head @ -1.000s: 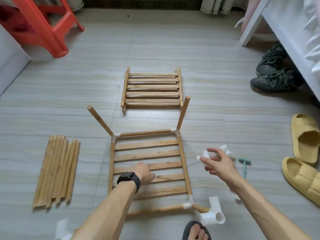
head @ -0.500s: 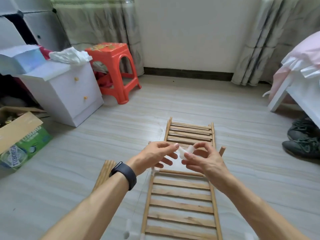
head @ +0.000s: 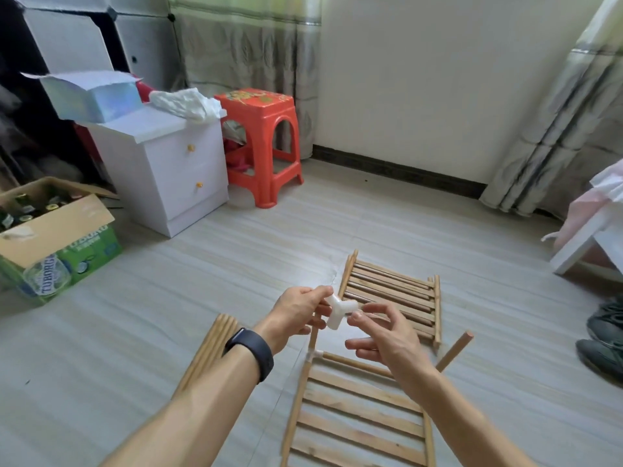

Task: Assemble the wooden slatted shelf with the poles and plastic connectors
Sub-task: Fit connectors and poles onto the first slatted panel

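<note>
While the slatted panel (head: pixel 354 416) is lying flat on the floor (head: pixel 168 298), a person is holding a white connector (head: pixel 337 311) in the air between both hands, just above the panel's far left corner. The left hand (head: pixel 296 315) is pinching one arm of it between thumb and curled fingers. The right hand (head: pixel 381 335) is nipping another arm with thumb and forefinger, its other fingers spreading loose and holding nothing. A pole (head: pixel 313 337) is rising from the corner joint (head: pixel 315 354) right under the connector, mostly hidden by the left hand. A second pole (head: pixel 453 352) is leaning outward near the far right corner, its foot hidden by the right arm. A second panel (head: pixel 391 294) is waiting further off, and spare poles (head: pixel 210 352) are lying to the left.

The likely trouble is sitting in the fit. The grip is only fingertip-deep, so the connector may be slipping or turning on its way down and presenting the wrong socket. Both poles are tilting, and pressing down off-line could be levering the corner joint loose rather than seating the piece.
</note>
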`<act>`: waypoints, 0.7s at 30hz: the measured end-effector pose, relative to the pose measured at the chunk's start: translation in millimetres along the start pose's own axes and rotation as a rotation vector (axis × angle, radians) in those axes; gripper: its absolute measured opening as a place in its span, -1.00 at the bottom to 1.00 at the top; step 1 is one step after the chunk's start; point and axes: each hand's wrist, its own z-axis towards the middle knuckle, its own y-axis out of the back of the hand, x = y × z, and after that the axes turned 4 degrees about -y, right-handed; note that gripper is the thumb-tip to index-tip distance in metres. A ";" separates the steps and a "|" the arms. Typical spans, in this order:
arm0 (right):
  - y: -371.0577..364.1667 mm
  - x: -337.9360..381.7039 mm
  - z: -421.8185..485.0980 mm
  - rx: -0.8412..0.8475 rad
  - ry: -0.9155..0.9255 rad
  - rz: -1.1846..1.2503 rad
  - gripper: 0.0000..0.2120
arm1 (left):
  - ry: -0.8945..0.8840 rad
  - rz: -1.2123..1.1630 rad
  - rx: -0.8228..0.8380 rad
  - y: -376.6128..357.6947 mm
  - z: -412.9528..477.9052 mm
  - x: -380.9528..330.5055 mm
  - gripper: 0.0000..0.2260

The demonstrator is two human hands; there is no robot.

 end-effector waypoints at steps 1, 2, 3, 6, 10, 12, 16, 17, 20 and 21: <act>-0.8 -4.3 5.6 -0.004 -0.008 0.001 -0.62 | 0.023 -0.044 -0.014 0.2 8.1 3.8 -0.68; -1.6 -9.5 10.9 -0.003 -0.021 -0.004 -0.60 | 0.049 -0.088 -0.023 -0.2 16.1 8.8 -0.68; -3.0 -15.3 16.2 0.001 -0.036 -0.007 -0.60 | 0.075 -0.127 -0.024 -0.9 24.3 15.2 -0.69; -8.3 -32.3 34.1 0.007 -0.063 -0.048 -0.63 | 0.139 -0.213 -0.003 -4.9 43.9 34.9 -0.70; -14.1 -50.2 57.9 -0.043 -0.037 -0.158 -0.75 | 0.196 -0.281 0.003 -11.3 53.6 62.0 -0.67; -16.7 -57.6 67.3 -0.067 -0.029 -0.198 -0.81 | 0.226 -0.263 0.004 -8.6 55.2 73.2 -0.66; -19.8 -62.4 82.8 -0.067 -0.008 -0.231 -0.83 | 0.248 -0.177 0.079 8.0 60.9 83.0 -0.67; -20.4 -60.8 85.6 -0.067 0.005 -0.231 -0.83 | 0.229 -0.138 0.101 12.3 63.0 83.7 -0.66; -21.1 -53.8 96.4 -0.075 0.049 -0.233 -0.87 | 0.165 -0.018 0.110 21.7 69.6 81.8 -0.64; -20.9 -51.2 100.8 -0.077 0.053 -0.245 -0.87 | 0.144 -0.006 0.083 23.9 72.9 80.7 -0.65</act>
